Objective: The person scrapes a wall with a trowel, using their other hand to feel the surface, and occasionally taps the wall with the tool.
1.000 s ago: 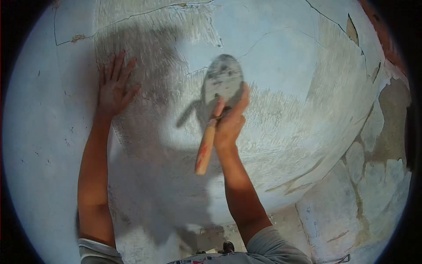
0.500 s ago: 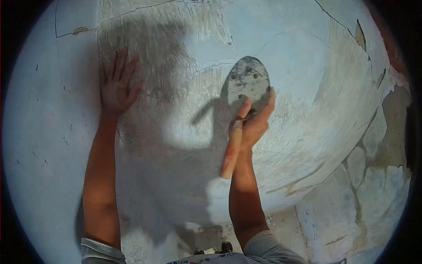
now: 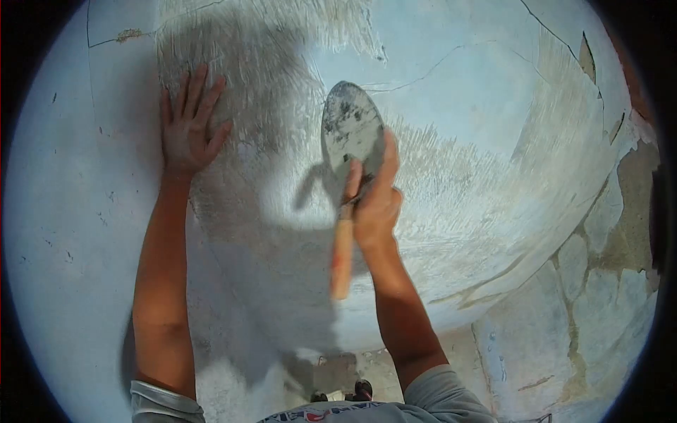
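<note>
Trowel [image 3: 350, 134] is what the work turns on: its oval metal blade lies flat against the pale blue wall [image 3: 465, 84], rounded tip pointing up and a touch to the left, its long axis running nearly straight up and down. Below the blade the wooden handle [image 3: 343, 257] hangs downward toward the person, reddish at its lower end. The right hand [image 3: 374, 201] is wrapped around the neck where blade meets handle, with one finger stretched up along the back of the blade. Around the blade the paint is scraped into fine whitish streaks, and the trowel's shadow falls just to its left. Well apart, further left, the left hand [image 3: 187, 127] is spread wide, palm flat on the wall, holding nothing. Off to the right, cracked paint [image 3: 599, 233] has flaked away, showing grey patches beneath.
</note>
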A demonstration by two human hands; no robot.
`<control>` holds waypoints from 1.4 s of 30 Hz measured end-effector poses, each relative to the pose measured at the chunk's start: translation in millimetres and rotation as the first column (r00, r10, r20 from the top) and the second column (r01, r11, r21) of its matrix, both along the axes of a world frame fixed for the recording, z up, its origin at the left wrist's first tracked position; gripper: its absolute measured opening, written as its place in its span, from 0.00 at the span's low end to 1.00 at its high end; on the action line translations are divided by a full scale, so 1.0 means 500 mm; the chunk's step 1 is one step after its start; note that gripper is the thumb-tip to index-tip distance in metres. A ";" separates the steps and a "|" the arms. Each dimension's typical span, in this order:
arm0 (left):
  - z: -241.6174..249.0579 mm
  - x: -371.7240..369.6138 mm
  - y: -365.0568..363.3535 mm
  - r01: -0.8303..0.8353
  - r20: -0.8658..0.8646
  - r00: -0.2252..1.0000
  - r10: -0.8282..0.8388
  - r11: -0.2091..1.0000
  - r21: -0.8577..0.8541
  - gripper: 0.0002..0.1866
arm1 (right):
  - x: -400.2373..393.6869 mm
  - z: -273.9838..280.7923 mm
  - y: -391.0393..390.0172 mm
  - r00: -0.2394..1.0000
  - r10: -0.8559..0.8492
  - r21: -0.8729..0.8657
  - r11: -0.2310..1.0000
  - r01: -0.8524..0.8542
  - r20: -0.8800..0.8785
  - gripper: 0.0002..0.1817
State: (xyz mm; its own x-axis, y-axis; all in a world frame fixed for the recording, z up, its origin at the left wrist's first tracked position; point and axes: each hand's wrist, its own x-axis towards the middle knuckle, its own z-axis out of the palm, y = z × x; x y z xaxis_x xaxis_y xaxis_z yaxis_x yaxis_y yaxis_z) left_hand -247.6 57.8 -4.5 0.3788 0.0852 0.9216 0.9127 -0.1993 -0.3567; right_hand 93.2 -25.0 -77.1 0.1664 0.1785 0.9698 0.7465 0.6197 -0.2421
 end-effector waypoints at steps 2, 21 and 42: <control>-0.005 0.002 -0.005 -0.026 0.002 1.000 0.026 0.999 -0.019 0.40 | 0.031 0.042 -0.028 0.990 0.024 -0.235 0.970 -0.056 -0.137 0.34; -0.004 0.006 -0.010 -0.032 0.015 0.999 0.032 0.999 -0.019 0.38 | 0.041 0.046 -0.006 0.971 0.016 0.088 0.996 0.005 -0.238 0.36; -0.011 0.004 -0.009 -0.043 0.006 0.999 0.043 0.999 -0.032 0.38 | 0.038 0.051 -0.010 0.885 0.121 -0.053 0.985 -0.162 -0.450 0.34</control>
State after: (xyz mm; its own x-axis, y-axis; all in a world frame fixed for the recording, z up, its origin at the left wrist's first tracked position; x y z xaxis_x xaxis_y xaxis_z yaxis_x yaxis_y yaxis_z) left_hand -245.6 53.4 -9.8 0.3677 0.1302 0.9208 0.9231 -0.1710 -0.3445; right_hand 112.1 -30.2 -51.8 0.5422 0.3123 0.7800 0.4541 0.6722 -0.5848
